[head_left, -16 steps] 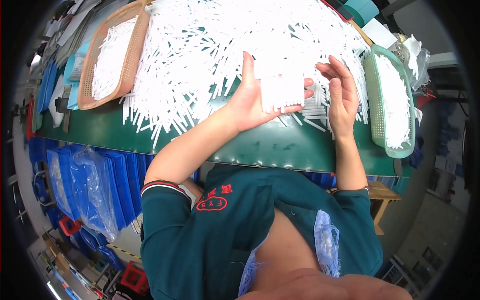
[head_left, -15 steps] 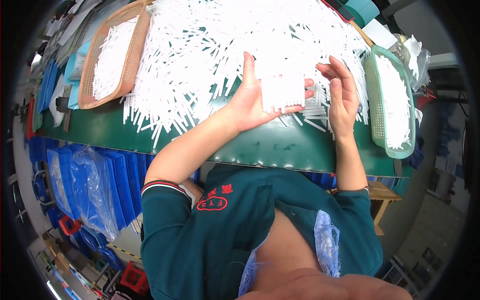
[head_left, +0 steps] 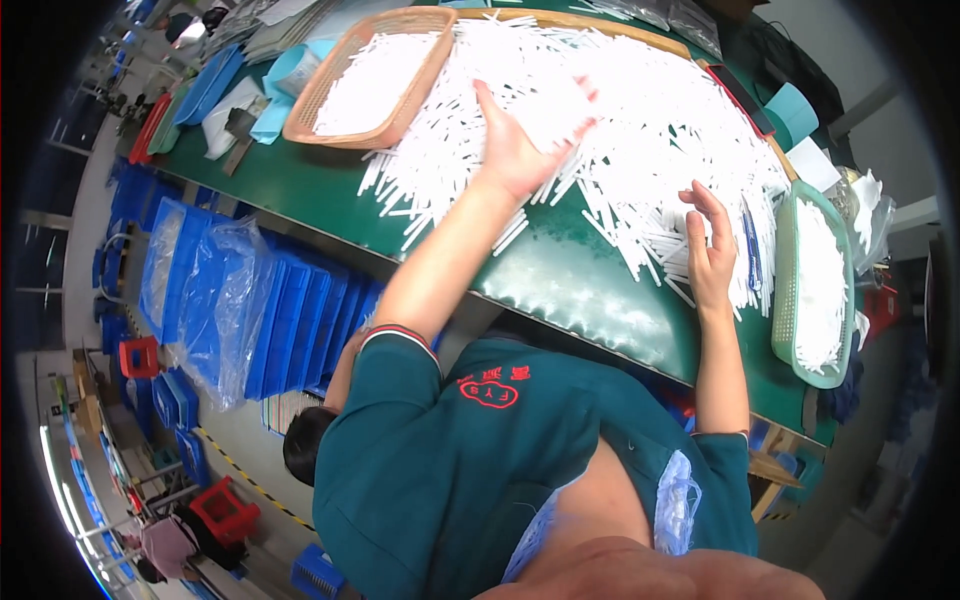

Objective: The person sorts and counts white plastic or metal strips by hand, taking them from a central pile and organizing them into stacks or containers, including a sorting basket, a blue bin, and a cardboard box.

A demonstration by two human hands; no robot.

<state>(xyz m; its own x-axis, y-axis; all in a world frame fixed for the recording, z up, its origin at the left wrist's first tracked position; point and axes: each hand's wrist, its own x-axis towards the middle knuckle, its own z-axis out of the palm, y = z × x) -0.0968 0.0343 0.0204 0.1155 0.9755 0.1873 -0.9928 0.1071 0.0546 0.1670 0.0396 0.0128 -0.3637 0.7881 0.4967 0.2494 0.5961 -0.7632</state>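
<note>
A layer of short white sticks lies across the palm and fingers of my left hand. Its thumb stands out to the side, and its fingertips show past the far ends of the sticks. Beneath and around it spreads a large loose heap of the same white sticks on the green table. Over the heap's near right part is my right hand, fingers loosely curved and apart, with nothing visible in it. A slim blue tool lies on the sticks just right of that hand.
A peach plastic basket of white sticks stands at the far left, a green basket of sticks at the right edge. Beyond it are a dark phone-like device and a teal roll. Blue crates stand below the table's left edge.
The view has swung, so the table and baskets appear shifted and tilted. My left hand has moved away over the heap with the sticks, and the gap between my hands has grown.
</note>
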